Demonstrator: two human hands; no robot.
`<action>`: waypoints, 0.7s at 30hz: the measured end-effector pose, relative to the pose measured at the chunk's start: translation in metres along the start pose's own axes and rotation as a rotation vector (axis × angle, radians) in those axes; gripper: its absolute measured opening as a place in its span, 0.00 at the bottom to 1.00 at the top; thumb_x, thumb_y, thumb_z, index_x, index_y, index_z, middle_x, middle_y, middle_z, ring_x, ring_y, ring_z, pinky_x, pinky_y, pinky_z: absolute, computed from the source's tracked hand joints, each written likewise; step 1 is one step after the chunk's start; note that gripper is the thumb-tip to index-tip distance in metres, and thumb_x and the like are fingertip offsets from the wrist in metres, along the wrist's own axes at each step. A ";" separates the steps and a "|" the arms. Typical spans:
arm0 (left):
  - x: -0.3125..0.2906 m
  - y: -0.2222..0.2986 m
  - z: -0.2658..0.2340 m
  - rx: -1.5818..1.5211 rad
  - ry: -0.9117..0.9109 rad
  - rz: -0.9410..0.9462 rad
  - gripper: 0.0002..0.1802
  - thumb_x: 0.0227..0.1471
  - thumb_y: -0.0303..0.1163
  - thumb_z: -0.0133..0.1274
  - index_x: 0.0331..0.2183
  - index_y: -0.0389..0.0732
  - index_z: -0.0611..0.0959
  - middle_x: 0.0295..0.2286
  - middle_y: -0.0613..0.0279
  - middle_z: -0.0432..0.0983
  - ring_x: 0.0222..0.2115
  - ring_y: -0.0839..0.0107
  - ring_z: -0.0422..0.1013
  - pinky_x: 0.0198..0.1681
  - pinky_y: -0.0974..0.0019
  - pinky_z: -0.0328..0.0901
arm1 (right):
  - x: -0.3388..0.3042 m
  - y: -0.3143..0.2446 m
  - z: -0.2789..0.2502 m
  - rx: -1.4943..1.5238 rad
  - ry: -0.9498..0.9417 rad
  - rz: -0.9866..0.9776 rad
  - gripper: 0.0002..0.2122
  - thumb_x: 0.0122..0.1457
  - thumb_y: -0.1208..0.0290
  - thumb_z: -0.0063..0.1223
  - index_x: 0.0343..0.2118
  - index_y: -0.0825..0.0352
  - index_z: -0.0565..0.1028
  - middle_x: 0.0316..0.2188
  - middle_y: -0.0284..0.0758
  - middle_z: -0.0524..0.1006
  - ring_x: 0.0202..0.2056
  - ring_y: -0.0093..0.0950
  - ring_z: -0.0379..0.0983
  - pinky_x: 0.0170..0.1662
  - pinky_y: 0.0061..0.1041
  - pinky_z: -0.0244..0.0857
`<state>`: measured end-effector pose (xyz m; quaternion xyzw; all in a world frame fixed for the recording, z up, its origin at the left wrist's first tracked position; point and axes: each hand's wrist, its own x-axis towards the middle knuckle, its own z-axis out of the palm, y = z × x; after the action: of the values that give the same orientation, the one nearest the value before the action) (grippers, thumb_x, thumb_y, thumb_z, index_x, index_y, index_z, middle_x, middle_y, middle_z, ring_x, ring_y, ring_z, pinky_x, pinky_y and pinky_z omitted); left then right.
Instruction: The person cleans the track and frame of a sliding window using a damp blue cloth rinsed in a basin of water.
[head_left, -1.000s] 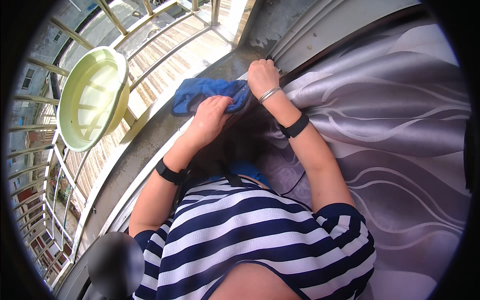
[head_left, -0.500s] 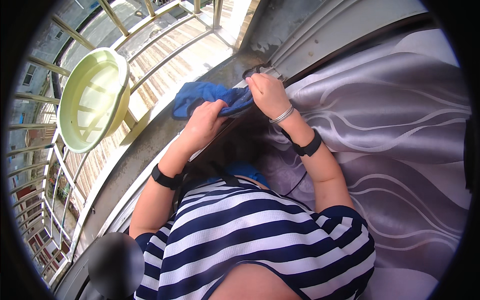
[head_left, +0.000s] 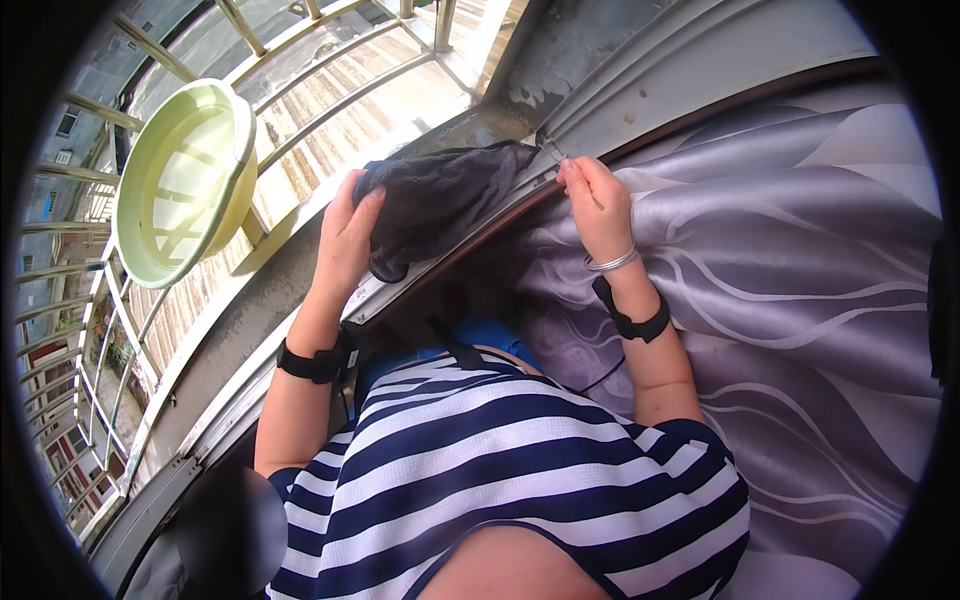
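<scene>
A limp piece of dark grey fabric (head_left: 445, 190) with a blue edge stretches over the window ledge in front of me. My left hand (head_left: 345, 235) is closed on its left end, thumb on the dark side. A small dark loop hangs at its lower left corner. My right hand (head_left: 598, 205) is beyond the fabric's right end, its thumb and fingers pinched on thin cord-like strands (head_left: 549, 148) that seem to run to the fabric. What kind of article this is I cannot make out.
A pale green basin (head_left: 185, 190) stands tilted in view at the left, beside the metal railing bars (head_left: 340, 103). The window track (head_left: 640, 110) runs along the ledge. A shiny grey-purple curtain (head_left: 780, 240) with wavy lines fills the right side.
The fabric has turned from its blue side to its dark grey side and is spread wider. My left hand moved left, my right hand right and slightly down.
</scene>
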<state>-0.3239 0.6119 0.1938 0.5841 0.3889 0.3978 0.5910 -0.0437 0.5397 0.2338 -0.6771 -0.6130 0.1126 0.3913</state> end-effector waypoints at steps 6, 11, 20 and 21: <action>0.003 0.019 0.000 -0.451 0.102 -0.021 0.16 0.60 0.33 0.44 0.46 0.34 0.71 0.39 0.62 0.73 0.40 0.76 0.69 0.46 0.74 0.62 | 0.000 -0.005 0.020 0.082 -0.158 -0.017 0.08 0.60 0.70 0.49 0.32 0.71 0.72 0.22 0.38 0.72 0.24 0.25 0.68 0.30 0.23 0.62; 0.009 0.022 -0.006 -0.457 -0.025 -0.002 0.18 0.61 0.34 0.44 0.51 0.37 0.70 0.43 0.62 0.72 0.44 0.76 0.67 0.51 0.72 0.60 | -0.003 -0.011 0.030 -0.119 -0.028 -0.091 0.06 0.57 0.72 0.52 0.29 0.70 0.72 0.23 0.43 0.74 0.25 0.41 0.71 0.29 0.31 0.64; 0.017 0.056 -0.001 -0.426 -0.204 0.051 0.26 0.58 0.37 0.49 0.54 0.36 0.67 0.46 0.57 0.70 0.47 0.69 0.66 0.53 0.70 0.58 | -0.005 -0.051 0.024 0.170 0.143 -0.022 0.05 0.56 0.74 0.56 0.31 0.70 0.74 0.22 0.34 0.75 0.21 0.20 0.68 0.26 0.19 0.63; 0.021 0.054 0.003 -0.264 -0.238 0.070 0.27 0.56 0.37 0.51 0.54 0.36 0.67 0.47 0.54 0.70 0.48 0.67 0.66 0.54 0.69 0.58 | -0.003 -0.050 0.019 0.153 0.187 -0.005 0.05 0.56 0.74 0.56 0.31 0.71 0.74 0.22 0.33 0.75 0.21 0.19 0.68 0.26 0.19 0.63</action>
<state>-0.3140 0.6305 0.2476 0.5577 0.2399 0.3937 0.6902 -0.0934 0.5414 0.2535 -0.6515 -0.5649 0.0944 0.4975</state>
